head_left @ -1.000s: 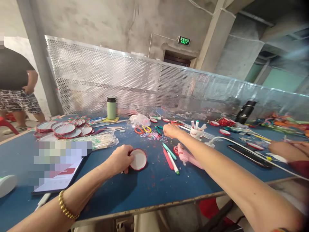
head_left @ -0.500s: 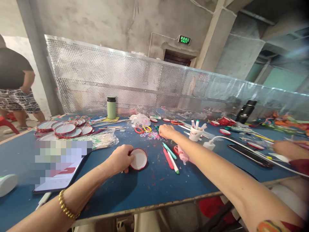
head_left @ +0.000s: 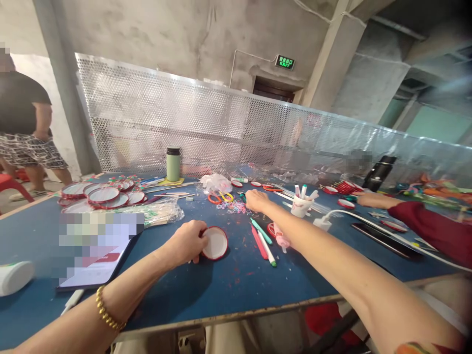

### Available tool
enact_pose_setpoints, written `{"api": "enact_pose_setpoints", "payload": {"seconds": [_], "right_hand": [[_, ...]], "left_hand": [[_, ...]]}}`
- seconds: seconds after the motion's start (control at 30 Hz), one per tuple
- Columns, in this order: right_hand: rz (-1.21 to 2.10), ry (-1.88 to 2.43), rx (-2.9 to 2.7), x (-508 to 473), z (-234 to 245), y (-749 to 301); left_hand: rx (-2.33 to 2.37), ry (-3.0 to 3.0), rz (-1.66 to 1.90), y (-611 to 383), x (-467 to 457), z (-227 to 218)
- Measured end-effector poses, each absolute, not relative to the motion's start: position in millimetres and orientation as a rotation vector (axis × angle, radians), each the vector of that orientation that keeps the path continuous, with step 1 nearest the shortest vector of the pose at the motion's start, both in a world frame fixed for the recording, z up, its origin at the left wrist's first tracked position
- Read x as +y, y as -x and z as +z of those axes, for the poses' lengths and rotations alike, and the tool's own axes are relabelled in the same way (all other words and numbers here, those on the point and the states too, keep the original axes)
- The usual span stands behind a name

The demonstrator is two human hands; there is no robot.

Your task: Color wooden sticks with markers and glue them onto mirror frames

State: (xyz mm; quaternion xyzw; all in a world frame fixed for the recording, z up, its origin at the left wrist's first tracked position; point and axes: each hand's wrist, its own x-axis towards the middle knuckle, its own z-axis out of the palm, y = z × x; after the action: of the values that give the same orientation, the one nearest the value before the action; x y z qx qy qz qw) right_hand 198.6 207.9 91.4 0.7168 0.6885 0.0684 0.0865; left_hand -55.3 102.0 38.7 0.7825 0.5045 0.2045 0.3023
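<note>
Fingers (head_left: 201, 241) of the left hand (head_left: 187, 242) pinch 1 red-rimmed disc (head_left: 216, 243); the right hand (head_left: 257, 200), grip unclear, is near 3 pens (head_left: 259, 241)

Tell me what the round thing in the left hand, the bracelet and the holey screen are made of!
Round thing: matte-looking white face, perhaps plastic or cloth, unclear. Bracelet: shiny gold-coloured beads, perhaps metal. Holey screen: silvery gleam, neat holes, probably metal.
</note>
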Motion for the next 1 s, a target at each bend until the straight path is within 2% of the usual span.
{"api": "enact_pose_setpoints", "payload": {"seconds": [0.3,0.6,0.73,0.87,1.0], "right_hand": [[-0.531,-2.381,2.635,170.3,96.1,-205.9],[-1.280,-2.648,2.716,136.4,91.6,-172.7],[-1.631,-2.588,2.753,122.7,95.9,-159.3],[-1.935,-2.469,2.739,111.2,88.7,-150.9],[-2.270,-2.296,2.689,105.0,78.6,-146.3]], "left_hand": [[1.490,-2.267,0.452,56.7,98.4,42.8],[1.447,-2.397,0.437,67.3,102.9,39.5],[1.353,-2.340,0.509,67.4,102.1,51.2],[1.446,-2.376,0.754,54.5,102.7,64.7],[1.348,-2.126,0.864,31.7,110.1,80.8]]}}
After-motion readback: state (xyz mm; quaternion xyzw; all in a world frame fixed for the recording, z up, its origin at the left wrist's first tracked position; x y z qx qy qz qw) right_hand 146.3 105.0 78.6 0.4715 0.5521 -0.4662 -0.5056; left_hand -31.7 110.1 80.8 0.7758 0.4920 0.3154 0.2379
